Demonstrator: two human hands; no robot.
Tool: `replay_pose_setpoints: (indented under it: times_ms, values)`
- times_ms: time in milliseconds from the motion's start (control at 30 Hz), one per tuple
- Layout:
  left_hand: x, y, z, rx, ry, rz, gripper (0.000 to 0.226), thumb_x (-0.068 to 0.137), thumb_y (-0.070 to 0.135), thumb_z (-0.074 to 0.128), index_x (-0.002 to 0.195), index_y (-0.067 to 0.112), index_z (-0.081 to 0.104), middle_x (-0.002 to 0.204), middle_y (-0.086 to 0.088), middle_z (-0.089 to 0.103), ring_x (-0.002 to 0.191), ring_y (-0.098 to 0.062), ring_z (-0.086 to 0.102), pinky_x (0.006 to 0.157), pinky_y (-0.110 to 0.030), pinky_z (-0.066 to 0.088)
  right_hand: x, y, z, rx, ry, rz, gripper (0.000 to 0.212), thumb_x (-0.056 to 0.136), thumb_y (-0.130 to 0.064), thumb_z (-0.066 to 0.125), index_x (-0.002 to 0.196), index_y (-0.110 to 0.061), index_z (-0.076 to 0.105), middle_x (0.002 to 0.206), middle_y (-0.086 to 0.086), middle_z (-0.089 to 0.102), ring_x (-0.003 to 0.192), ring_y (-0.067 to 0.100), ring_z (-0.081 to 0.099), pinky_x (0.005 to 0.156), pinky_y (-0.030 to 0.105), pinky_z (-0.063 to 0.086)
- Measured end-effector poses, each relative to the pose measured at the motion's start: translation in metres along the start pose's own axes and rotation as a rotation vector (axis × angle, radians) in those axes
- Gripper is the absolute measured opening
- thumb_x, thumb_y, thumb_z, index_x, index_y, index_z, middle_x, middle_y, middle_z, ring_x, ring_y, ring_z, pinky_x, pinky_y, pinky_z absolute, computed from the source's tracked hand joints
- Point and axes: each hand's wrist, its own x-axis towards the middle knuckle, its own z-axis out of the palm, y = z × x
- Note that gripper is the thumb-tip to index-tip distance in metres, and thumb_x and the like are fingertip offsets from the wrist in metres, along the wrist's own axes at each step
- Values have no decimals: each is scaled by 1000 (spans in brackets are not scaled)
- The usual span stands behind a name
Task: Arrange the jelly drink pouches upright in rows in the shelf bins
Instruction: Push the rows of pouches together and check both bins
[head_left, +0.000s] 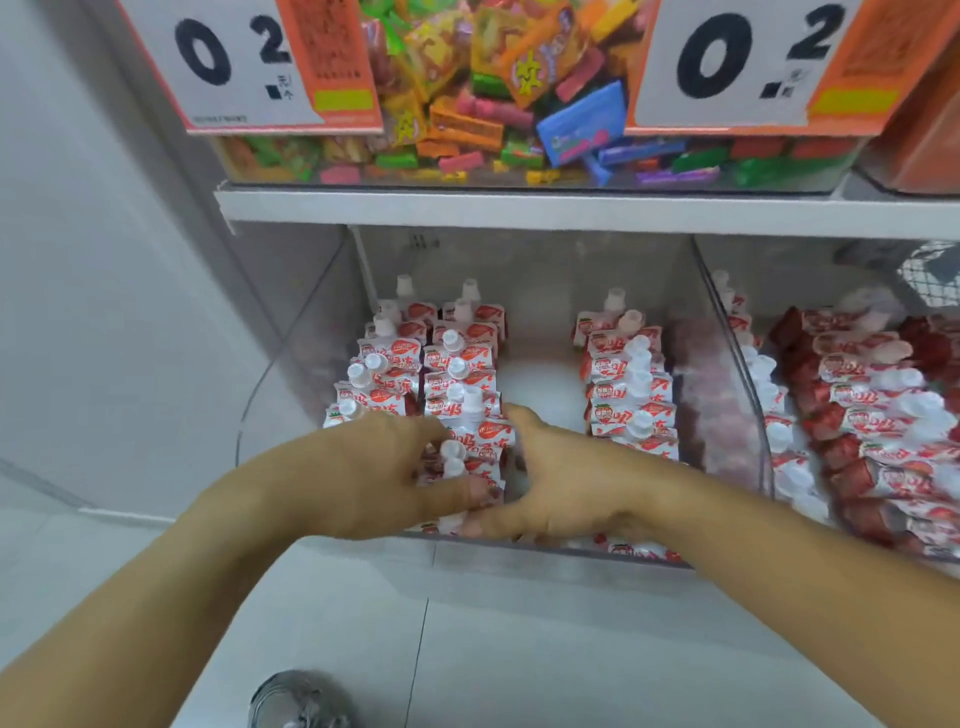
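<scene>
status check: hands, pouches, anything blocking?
Both hands on front pouches of second row: left hand pinching, right hand flat against them. Empty lane beside it. Nothing blocking.

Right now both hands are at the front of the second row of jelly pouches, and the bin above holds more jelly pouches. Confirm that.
Not quite. The head view shows the left hand and right hand at the second row of jelly pouches, but the bin above holds mixed colourful candies, not pouches.
</scene>
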Motion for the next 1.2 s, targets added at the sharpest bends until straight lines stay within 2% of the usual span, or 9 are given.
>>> replay_pose_setpoints:
  times_ms: [267,467,533,633,800,900,1000,1100,1200]
  values:
    - [3,18,3,-140,-29,-109,53,74,67,64,109,33,45,92,21,58,85,2,55,69,-21,41,1,10,5,100,32,-33,122,45,-45,89,148,-45,24,117,-8,71,103,19,70,91,43,57]
    - [-7,55,18,215,416,84,49,86,50,59,126,23,51,120,1,52,108,-18,53,87,-28,44,-40,-7,-45,-840,102,-90,69,69,-53,80,131,-39,53,125,-10,58,111,14,58,92,38,52]
    - [0,77,24,16,324,213,32,90,34,58,119,19,56,115,-2,59,104,-19,57,82,-25,42,-46,0,-47,-1047,7,-152,37,77,-56,60,101,-28,66,101,-5,68,102,18,57,89,37,50]
    - [16,102,36,-138,62,105,22,93,24,52,110,12,58,110,-8,66,93,-23,58,68,-25,40,-46,11,-47,-1242,-61,-139,61,70,-65,23,76,-19,63,87,-1,68,100,17,53,95,40,36]
    - [43,94,42,-448,-128,-81,25,75,24,59,95,8,62,107,-16,67,101,-33,64,84,-35,53,-51,-2,-53,-1378,-100,-96,45,90,-61,45,82,-21,63,98,0,67,107,20,50,106,52,22]
    - [58,93,36,-795,-64,-207,39,82,25,61,116,6,57,117,-14,59,99,-32,61,91,-48,53,-76,17,-67,-1327,205,-229,50,90,-62,46,119,-25,65,133,-3,57,142,22,29,116,54,15]
    - [73,102,33,-1097,-150,-261,37,99,40,47,125,14,54,124,-10,57,110,-33,57,85,-51,53,-105,41,-67,-922,690,-226,72,90,-49,59,150,-17,36,156,8,32,147,26,27,116,48,32]
    - [82,115,37,-1134,-169,-239,34,102,38,42,122,16,59,106,-5,70,90,-22,67,57,-31,53,-114,59,-46,-610,681,-37,89,95,-46,53,158,-25,-5,115,-11,51,105,5,55,75,18,41]
    - [84,118,45,-1101,-162,-205,26,102,32,45,121,18,57,93,3,71,71,-11,70,51,-26,54,-105,71,-40,-598,811,-75,84,93,-33,53,159,-21,3,68,-20,33,59,-1,37,54,23,25]
